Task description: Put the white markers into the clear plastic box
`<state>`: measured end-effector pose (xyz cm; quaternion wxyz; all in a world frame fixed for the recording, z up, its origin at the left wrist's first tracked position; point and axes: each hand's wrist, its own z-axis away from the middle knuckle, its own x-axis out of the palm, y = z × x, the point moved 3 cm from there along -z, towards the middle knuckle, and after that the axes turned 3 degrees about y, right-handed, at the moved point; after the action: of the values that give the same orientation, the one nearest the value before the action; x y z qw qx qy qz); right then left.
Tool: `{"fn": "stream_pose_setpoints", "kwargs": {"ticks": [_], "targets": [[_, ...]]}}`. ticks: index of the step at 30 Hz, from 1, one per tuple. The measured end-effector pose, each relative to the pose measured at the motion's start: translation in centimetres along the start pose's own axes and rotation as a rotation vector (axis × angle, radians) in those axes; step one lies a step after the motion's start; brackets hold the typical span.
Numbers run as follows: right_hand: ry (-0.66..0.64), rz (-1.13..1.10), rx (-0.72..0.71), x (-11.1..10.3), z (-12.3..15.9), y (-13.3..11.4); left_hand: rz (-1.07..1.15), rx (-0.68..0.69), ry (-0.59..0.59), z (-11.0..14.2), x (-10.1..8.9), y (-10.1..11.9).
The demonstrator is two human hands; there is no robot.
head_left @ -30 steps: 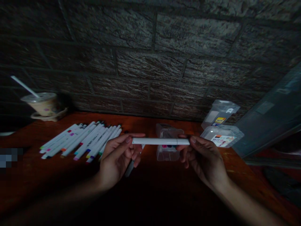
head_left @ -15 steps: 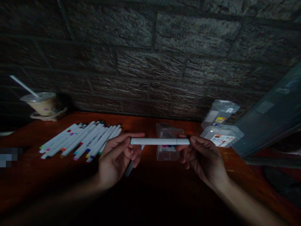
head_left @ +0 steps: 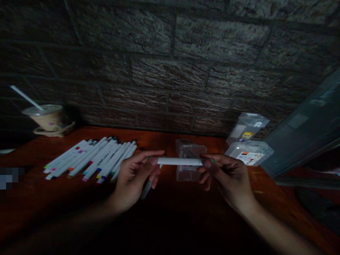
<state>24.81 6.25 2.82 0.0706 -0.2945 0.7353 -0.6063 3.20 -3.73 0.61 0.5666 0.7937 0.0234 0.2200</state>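
Note:
A white marker (head_left: 179,162) with green at both ends is held level above the table, between my two hands. My left hand (head_left: 136,173) pinches its left end between thumb and fingers. At the other end, my right hand (head_left: 230,173) has thumb and fingers closed on the marker. Behind the marker stands a clear plastic case (head_left: 190,173), partly hidden by it and my right fingers. Another marker (head_left: 146,190) lies on the table under my left hand, mostly covered.
Several white markers (head_left: 92,159) with coloured ends lie side by side on the wooden table (head_left: 164,136), left of my hands. A lidded drink cup (head_left: 49,117) with a straw stands far left. A clear labelled case (head_left: 249,154) sits right, before the brick wall (head_left: 170,74).
Both hands have shifted inward along the marker, and its green ends now show beyond my fingers. The things on the table keep their places.

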Motion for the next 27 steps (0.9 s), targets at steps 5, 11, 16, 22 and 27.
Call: {"fn": "stream_pose_setpoints", "kwargs": {"ticks": [5,11,16,22,27], "targets": [[0.028,0.062,-0.031,0.01,0.17,0.02,-0.203,0.011,-0.014,0.07,0.10,0.50],[0.059,0.227,-0.128,0.01,0.80,-0.05,-0.283,0.027,-0.009,-0.02,0.75,0.89],[0.068,0.300,-0.166,0.45,0.94,-0.49,-0.301,0.022,-0.003,0.00,0.94,0.62],[0.028,0.251,-0.136,0.77,0.97,-0.39,-0.348,0.016,0.038,-0.15,0.85,0.68],[0.015,0.180,-0.079,0.76,0.87,-0.08,-0.376,0.035,0.022,-0.10,0.65,0.74]]}}
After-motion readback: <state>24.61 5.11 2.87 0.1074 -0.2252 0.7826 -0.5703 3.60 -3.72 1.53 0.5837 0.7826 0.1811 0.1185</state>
